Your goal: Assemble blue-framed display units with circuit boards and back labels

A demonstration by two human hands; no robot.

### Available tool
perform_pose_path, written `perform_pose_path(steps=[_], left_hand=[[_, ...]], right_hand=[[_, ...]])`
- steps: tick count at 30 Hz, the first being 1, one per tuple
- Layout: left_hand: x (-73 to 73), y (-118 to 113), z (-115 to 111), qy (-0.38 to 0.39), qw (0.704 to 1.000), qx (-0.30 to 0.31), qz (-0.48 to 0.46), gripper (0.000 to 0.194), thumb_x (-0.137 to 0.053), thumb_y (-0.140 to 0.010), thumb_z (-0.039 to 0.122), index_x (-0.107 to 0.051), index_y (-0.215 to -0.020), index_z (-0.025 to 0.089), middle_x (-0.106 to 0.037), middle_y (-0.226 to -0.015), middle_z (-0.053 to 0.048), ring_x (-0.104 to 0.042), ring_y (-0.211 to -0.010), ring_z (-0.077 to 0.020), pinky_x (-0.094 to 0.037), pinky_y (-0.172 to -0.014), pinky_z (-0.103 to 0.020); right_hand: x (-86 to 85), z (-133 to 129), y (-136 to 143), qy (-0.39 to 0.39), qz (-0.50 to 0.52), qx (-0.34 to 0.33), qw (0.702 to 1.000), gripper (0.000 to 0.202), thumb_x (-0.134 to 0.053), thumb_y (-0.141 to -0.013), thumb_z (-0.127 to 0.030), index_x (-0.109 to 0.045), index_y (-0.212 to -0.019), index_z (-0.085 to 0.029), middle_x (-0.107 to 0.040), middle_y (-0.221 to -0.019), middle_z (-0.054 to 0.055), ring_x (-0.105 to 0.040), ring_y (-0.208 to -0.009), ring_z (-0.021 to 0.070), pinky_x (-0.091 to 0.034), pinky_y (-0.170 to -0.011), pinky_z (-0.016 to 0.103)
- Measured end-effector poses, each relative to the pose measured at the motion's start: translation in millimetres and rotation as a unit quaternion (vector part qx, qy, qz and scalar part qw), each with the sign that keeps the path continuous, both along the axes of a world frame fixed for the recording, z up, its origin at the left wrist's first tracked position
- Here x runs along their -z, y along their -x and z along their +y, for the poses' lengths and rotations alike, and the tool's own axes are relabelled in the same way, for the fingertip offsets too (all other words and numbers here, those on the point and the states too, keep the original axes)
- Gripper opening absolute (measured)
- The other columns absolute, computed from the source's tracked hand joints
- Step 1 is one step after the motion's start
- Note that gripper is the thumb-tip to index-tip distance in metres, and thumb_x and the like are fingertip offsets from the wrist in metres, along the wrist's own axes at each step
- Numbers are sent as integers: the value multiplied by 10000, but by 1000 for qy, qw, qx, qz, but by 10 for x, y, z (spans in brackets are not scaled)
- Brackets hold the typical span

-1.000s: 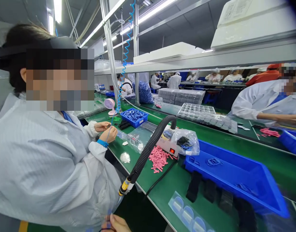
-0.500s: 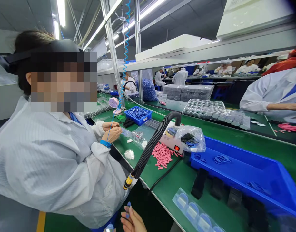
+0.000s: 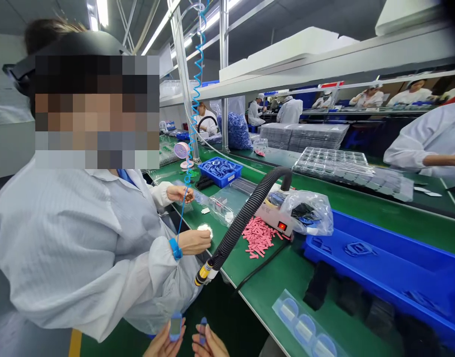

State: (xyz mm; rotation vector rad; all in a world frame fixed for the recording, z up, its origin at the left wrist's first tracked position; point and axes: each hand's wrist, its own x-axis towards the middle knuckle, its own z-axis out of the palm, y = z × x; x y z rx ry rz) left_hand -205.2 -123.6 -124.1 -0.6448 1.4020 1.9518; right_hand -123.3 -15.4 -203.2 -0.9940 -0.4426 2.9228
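Note:
At the bottom edge of the view, my left hand (image 3: pixel 165 343) grips a small blue rounded piece with a grey rectangular window (image 3: pixel 175 326). Just to its right, my right hand (image 3: pixel 212 343) pinches a narrow blue-and-dark piece (image 3: pixel 202 328), seen nearly edge-on, so its kind is unclear. A gap separates the two pieces. Both hands are off the table's front edge, below the yellow-tipped end (image 3: pixel 202 273) of a black corrugated hose (image 3: pixel 250 206). Nearest on the table lies a clear strip with round blue stickers (image 3: pixel 305 328).
A co-worker in a white coat (image 3: pixel 82 238) sits close at left, one hand (image 3: pixel 193 241) at the table edge. Pink strips (image 3: pixel 260 235) lie by a box with a red switch (image 3: pixel 274 218). A long blue tray (image 3: pixel 383 238) and dark blocks (image 3: pixel 318 285) are at right.
My left hand has risen into fuller view with the windowed piece. My right hand has moved slightly right and down. The co-worker's nearer hand has reached towards the table edge.

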Motion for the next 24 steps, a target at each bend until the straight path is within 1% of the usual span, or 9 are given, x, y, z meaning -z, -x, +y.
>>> perform_pose_path(steps=[6, 8, 11, 14, 15, 16, 18, 21, 24], left_hand=[[-13, -89, 277, -44, 998, 27, -21, 546, -617, -804, 27, -456, -1322, 97, -750, -984, -147, -706, -947, -267, -577, -842, -329], [-79, -122, 239, -43, 998, 29, -43, 503, -602, -817, 28, -467, -1297, 96, -738, -937, -135, -728, -831, -229, -593, -731, -305], [-286, 14, 289, -57, 996, 21, -63, 322, -589, -869, 221, -548, -1188, 201, -667, -1067, -77, -671, -879, -202, -576, -702, -349], [-630, 508, 637, -102, 993, 17, -57, 252, -607, -849, 322, -593, -1100, 320, -619, -1170, -54, -602, -1033, -246, -545, -755, -382], [-772, 739, 814, -119, 992, 15, -48, 306, -551, -875, 356, -570, -1153, 231, -598, -1194, -91, -595, -994, -229, -556, -775, -444], [-924, 988, 1005, -131, 990, 17, -49, 213, -591, -858, 313, -602, -1065, 363, -625, -1169, -43, -602, -1031, -246, -544, -749, -398], [-1241, 1489, 1388, -157, 987, 18, -34, 383, -575, -865, 352, -540, -1194, 159, -593, -1185, -83, -607, -995, -255, -539, -792, -449], [-1660, 2073, 1829, -174, 984, 30, -24, 258, -459, -928, 328, -616, -1088, 200, -636, -1116, -36, -598, -1032, -286, -534, -795, -422], [-1879, 2310, 2016, -174, 983, 45, -21, 294, -414, -943, 336, -597, -1115, 183, -619, -1131, -49, -601, -1034, -262, -534, -798, -432]], right_hand=[[-31, 153, -48, 17, 20, 24, 999, 645, -877, -389, -497, -669, -914, -185, -755, -816, 23, -704, -664, 121, -520, -564, 173], [-130, 147, 55, 13, 44, 25, 999, 660, -875, -410, -498, -666, -943, -168, -754, -843, 41, -705, -686, 128, -529, -596, 190], [-286, 90, 240, 5, 66, 20, 998, 664, -869, -422, -514, -667, -936, -144, -749, -823, 41, -701, -685, 131, -532, -612, 201], [-411, 2, 401, -4, 71, 2, 997, 658, -850, -451, -544, -666, -927, -128, -740, -797, 40, -694, -664, 123, -515, -573, 185], [-442, -28, 443, -7, 71, -7, 997, 668, -843, -459, -556, -665, -932, -120, -737, -794, 46, -692, -661, 125, -510, -564, 183], [-464, -55, 478, -12, 71, -17, 997, 682, -836, -463, -570, -664, -939, -114, -733, -790, 52, -690, -660, 127, -507, -558, 184], [-481, -101, 518, -22, 66, -32, 997, 692, -818, -487, -592, -657, -959, -114, -725, -797, 55, -686, -668, 128, -503, -558, 185], [-432, -139, 478, -42, 34, -61, 997, 534, -758, -654, -552, -645, -922, -104, -703, -775, 54, -670, -654, 118, -498, -556, 191], [-337, -139, 283, -73, -10, -88, 993, 321, -616, -862, -412, -621, -937, -100, -672, -840, 47, -646, -687, 123, -529, -612, 256]])
